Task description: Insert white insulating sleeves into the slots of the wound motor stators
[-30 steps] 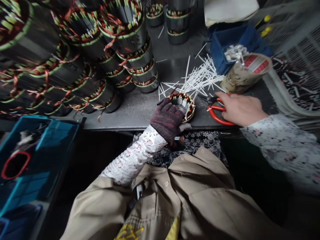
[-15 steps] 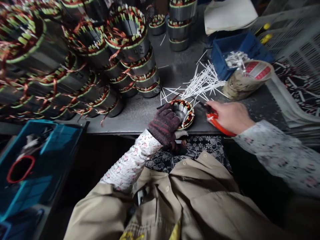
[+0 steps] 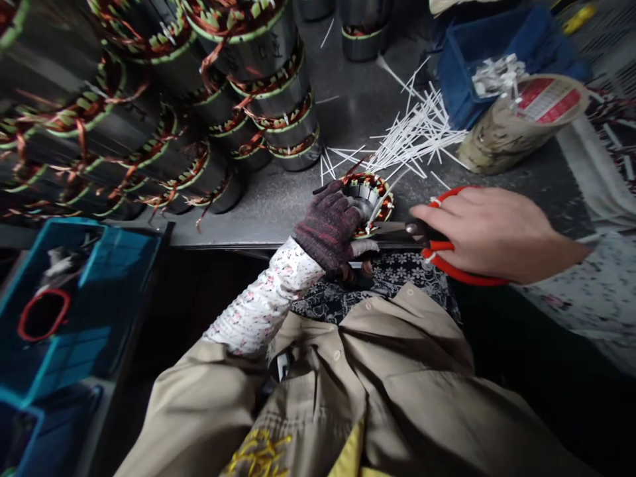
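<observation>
Clasping a wound ring [image 3: 368,189] is the left hand [image 3: 325,224], while the right hand [image 3: 491,232] grips scissors [image 3: 438,246].

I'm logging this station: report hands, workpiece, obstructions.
Gloved left hand holding wound ring. Right hand gripping red-handled scissors, blades near ring's near rim. White sticks piled beyond, not between scissors and ring.

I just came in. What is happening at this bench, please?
A person's gloved left hand holds a copper-wound ring near the bench's edge. The bare right hand grips red-handled scissors, the blades pointing to the ring's near right side; I cannot tell whether they touch it. White strips lie in a loose pile behind the ring, and similar rings stand stacked to the left.
</observation>
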The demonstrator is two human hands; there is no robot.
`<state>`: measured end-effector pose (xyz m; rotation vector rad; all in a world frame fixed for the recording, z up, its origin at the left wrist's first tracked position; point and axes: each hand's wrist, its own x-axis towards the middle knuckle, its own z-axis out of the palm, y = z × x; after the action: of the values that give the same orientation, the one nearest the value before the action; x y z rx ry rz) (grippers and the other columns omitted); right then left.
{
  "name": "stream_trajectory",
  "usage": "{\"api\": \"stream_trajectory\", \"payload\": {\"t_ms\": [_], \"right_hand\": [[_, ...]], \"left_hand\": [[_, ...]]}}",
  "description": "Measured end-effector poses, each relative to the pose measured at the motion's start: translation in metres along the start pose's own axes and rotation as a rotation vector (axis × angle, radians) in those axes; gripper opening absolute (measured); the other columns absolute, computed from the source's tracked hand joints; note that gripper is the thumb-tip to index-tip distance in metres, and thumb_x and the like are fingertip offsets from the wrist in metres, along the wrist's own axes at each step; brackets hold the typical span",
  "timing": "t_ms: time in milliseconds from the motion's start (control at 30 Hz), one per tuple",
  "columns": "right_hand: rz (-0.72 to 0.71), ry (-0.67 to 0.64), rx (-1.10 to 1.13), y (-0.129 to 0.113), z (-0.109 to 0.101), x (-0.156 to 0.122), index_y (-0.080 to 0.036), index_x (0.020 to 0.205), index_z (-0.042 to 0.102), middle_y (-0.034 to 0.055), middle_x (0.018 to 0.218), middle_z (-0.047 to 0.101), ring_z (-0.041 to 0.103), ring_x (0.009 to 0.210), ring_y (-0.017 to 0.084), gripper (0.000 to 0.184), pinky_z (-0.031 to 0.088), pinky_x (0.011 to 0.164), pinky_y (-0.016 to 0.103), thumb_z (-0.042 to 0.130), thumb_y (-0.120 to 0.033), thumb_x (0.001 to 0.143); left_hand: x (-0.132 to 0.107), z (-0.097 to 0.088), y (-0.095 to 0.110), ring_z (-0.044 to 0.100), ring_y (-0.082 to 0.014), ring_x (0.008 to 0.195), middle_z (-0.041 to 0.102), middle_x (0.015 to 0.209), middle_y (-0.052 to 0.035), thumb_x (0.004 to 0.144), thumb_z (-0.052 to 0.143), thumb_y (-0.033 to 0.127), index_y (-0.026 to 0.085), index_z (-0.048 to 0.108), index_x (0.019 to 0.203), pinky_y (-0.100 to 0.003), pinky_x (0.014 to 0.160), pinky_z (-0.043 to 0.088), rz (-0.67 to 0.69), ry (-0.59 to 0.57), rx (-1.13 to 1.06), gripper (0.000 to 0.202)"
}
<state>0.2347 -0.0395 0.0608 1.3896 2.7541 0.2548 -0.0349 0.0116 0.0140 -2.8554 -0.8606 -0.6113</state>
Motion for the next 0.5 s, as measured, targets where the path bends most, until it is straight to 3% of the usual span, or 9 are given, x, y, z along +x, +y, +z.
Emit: {"api": "stream_trajectory", "payload": {"t_ms": [100,233,300,367,433,500], "right_hand": [[0.048,-0.117,0.013,-0.006,-0.007,0.006,-0.016,0.116,0.072,0.0164,0.083,0.073,0.064,0.076,0.032,0.044,0.038,0.064,0.041,0.054,-0.037,0.082],[0.32,-0.196,0.182,0.0,-0.005,0.011,-0.023,0.127,0.067,0.014,0.089,0.076,0.069,0.077,0.034,0.049,0.041,0.061,0.04,0.049,-0.045,0.086],[0.428,-0.137,0.253,0.007,0.004,0.01,-0.018,0.14,0.058,0.0195,0.102,0.076,0.07,0.083,0.036,0.059,0.049,0.066,0.045,0.049,-0.047,0.089],[0.449,0.005,0.282,0.015,0.019,0.009,-0.01,0.145,0.052,0.0274,0.117,0.07,0.07,0.097,0.041,0.065,0.054,0.08,0.052,0.051,-0.042,0.089],[0.437,0.17,0.293,0.02,0.036,0.008,-0.014,0.142,0.055,0.0285,0.129,0.064,0.065,0.113,0.046,0.057,0.053,0.094,0.057,0.048,-0.039,0.091],[0.416,0.267,0.35,0.023,0.053,0.008,-0.022,0.137,0.06,0.0261,0.133,0.062,0.061,0.124,0.045,0.048,0.05,0.103,0.059,0.044,-0.04,0.095]], "left_hand": [[0.002,-0.002,0.001,0.068,-0.026,0.105,0.073,0.103,-0.0088,0.085,0.062,0.072,0.017,0.07,0.107,-0.05,0.12,0.039,-0.039,-0.044,-0.009,0.06],[0.007,-0.012,0.01,0.068,-0.0296,0.108,0.074,0.102,-0.0118,0.081,0.068,0.071,0.013,0.071,0.113,-0.051,0.119,0.039,-0.077,-0.163,0.07,0.067],[0.01,-0.017,0.016,0.068,-0.0319,0.108,0.074,0.101,-0.0143,0.082,0.068,0.07,0.011,0.07,0.118,-0.051,0.116,0.042,-0.078,-0.225,0.113,0.069],[0.013,-0.018,0.02,0.069,-0.033,0.104,0.074,0.095,-0.015,0.085,0.062,0.072,0.01,0.071,0.114,-0.051,0.112,0.045,-0.102,-0.258,0.104,0.069],[0.015,-0.018,0.02,0.07,-0.0344,0.102,0.074,0.09,-0.0157,0.084,0.062,0.073,0.012,0.075,0.103,-0.053,0.111,0.045,-0.192,-0.272,0.03,0.066],[0.016,-0.019,0.017,0.069,-0.0363,0.109,0.076,0.094,-0.0161,0.075,0.074,0.071,0.014,0.076,0.094,-0.053,0.114,0.045,-0.377,-0.209,-0.222,0.06]]}}
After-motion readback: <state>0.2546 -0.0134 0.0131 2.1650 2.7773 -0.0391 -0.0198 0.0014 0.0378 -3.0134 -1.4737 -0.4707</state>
